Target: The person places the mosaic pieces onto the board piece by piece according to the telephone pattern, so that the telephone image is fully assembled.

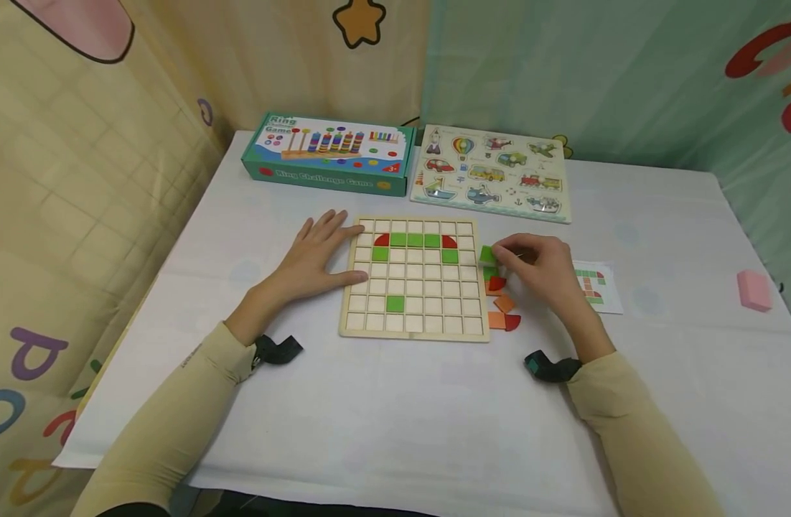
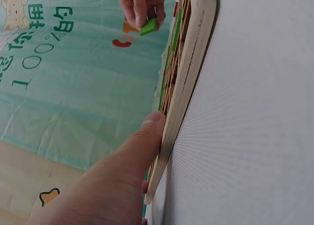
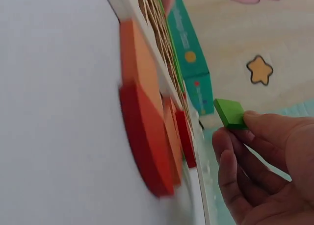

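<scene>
A wooden grid board [image 1: 415,335] lies mid-table. Near its top row are several green square tiles [image 1: 415,240] between two red quarter-round pieces [image 1: 449,242]; a lone green tile [image 1: 395,304] sits lower. My left hand [image 1: 311,255] rests at the board's left edge, fingers extended, its thumb [image 2: 153,124] touching the frame. Just past the board's right edge, my right hand [image 1: 540,269] pinches a green square tile [image 3: 229,113] between thumb and fingers, raised above the table. Below it lie loose orange squares [image 1: 497,320], red quarter-rounds [image 1: 512,322] and another green tile [image 1: 490,273].
A printed pattern card [image 1: 605,291] lies partly hidden behind my right hand. At the back stand a green ring game box [image 1: 331,183] and a picture puzzle board [image 1: 492,169]. A pink block [image 1: 754,290] sits far right.
</scene>
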Demonstrator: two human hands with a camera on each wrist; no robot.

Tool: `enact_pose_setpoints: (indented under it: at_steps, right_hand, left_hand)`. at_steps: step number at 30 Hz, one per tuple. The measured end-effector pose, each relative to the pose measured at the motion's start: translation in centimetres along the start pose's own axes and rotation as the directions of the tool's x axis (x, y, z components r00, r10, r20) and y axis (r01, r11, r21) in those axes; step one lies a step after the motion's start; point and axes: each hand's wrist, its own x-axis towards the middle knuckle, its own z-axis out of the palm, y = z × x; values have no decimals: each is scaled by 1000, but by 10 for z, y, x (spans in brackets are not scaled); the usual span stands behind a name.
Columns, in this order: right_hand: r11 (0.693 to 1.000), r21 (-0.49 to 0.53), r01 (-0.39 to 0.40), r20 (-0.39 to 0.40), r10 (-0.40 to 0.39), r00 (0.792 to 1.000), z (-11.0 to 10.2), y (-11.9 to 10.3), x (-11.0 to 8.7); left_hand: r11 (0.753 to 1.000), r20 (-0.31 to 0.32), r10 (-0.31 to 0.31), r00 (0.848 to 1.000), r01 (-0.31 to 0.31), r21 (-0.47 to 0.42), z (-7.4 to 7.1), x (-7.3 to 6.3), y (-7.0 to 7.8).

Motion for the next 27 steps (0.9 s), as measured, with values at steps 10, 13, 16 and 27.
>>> enact_pose_setpoints:
  at_steps: [10, 13, 16, 27]
  right_hand:
    - [989, 80, 121, 116, -129, 985, 42, -43, -19]
    - [989, 68, 134, 150, -143, 978, 50, -46, -22]
    - [987, 56, 153, 169, -160, 972, 55, -45, -23]
    - [956, -16, 295, 140, -290, 947, 61, -45, -24]
  left_hand:
    - [1000, 0, -2, 1000, 2, 1, -1, -1, 1]
    - [1000, 2, -5, 1000, 5, 4, -1, 0, 2]
    - [1000, 2, -5, 1000, 5, 9, -1, 0, 1]
    - [1000, 2, -1, 1000, 1, 8, 0, 0, -2]
